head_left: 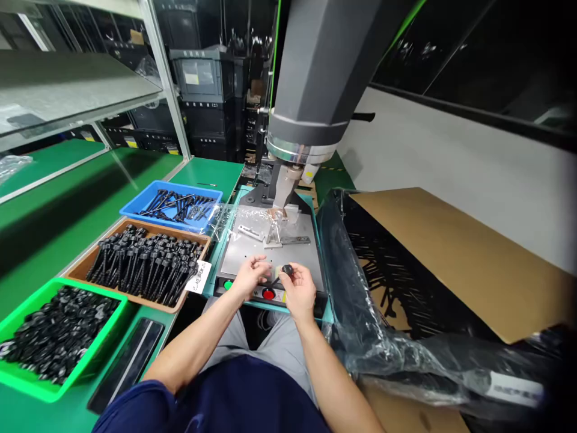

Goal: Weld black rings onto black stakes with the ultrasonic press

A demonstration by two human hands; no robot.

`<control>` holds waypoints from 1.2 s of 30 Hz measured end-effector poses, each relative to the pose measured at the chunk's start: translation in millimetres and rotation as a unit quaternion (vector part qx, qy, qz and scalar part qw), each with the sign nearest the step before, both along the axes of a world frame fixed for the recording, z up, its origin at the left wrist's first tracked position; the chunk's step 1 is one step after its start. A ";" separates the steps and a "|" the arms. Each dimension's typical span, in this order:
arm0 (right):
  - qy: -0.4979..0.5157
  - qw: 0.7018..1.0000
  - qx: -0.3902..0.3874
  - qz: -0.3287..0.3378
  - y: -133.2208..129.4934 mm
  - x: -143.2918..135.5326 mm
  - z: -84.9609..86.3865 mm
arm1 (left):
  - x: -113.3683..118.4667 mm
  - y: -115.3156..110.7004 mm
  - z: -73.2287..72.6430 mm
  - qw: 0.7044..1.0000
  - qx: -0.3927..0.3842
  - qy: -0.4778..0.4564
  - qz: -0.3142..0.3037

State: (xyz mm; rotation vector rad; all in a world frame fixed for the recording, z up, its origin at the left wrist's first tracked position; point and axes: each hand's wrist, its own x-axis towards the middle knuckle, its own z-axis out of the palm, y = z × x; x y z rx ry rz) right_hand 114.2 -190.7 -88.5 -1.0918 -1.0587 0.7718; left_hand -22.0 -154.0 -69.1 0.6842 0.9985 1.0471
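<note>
My right hand (300, 291) pinches a black part with a round knob head (287, 270), held over the front edge of the machine's metal plate. Just left of it, my left hand (252, 276) has its fingers apart and holds nothing; the thin stem of the part points toward it. Beyond both hands, a metal fixture (295, 240) is mounted on the grey plate (234, 255), under the tip of the large grey machine head (311, 90). A red button (268, 293) lies just below my hands, and a green button (228, 285) is near my left wrist.
At left stand a blue tray (130, 207) of black parts and screws, a brown tray (81, 270) of long-stemmed black parts and a green bin (115, 313) of small black pieces. A plastic-lined carton (351, 288) with black parts stands at right.
</note>
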 end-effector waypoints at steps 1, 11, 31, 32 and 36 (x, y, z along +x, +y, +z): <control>-0.003 1.000 0.006 0.005 -2.8 -1.8 1.9 | -2.0 -12.3 -0.5 0.997 0.060 0.033 -0.029; 0.040 0.997 0.023 0.056 -16.7 -24.2 16.3 | -8.6 -50.4 9.8 0.929 0.277 0.243 -0.030; 0.057 0.966 -0.120 0.222 -25.7 -45.4 6.2 | -104.9 -100.1 36.2 0.949 0.176 0.255 0.054; 0.055 0.964 -0.125 0.227 -25.9 -42.3 2.8 | -124.6 -102.0 44.5 0.936 0.173 0.293 0.092; 0.031 0.962 -0.152 0.227 -28.0 -25.0 -9.0 | -224.6 -93.3 74.6 0.838 0.144 0.468 0.241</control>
